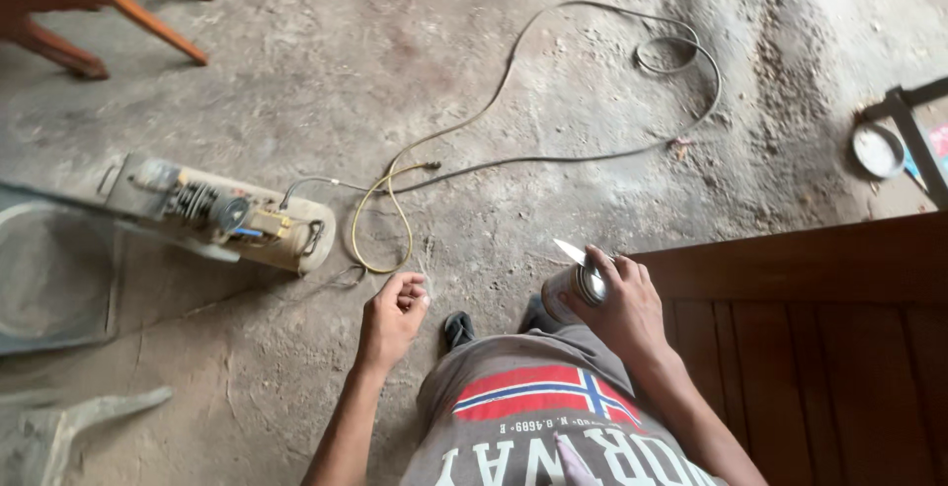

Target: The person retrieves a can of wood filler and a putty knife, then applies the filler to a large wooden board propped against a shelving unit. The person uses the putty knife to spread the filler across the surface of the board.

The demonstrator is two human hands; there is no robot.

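Observation:
My right hand (pixel 624 306) grips a round metal can (pixel 573 286) at waist height, just left of a brown wooden panel (pixel 820 318). A thin pale blade or lid edge (pixel 569 251) sticks up from the can's top. My left hand (pixel 395 310) hangs free over the concrete floor with its fingers loosely curled and nothing in it. It is about a hand's width to the left of the can and close to a loop of yellow hose (pixel 380 224).
A dusty small compressor (pixel 222 214) lies on the floor at left, with a grey cable (pixel 592 155) running away to the right. Wooden chair legs (pixel 128 7) stand at top left. A round tin lid (pixel 876 150) lies at right. My sandalled foot (pixel 457 329) shows below.

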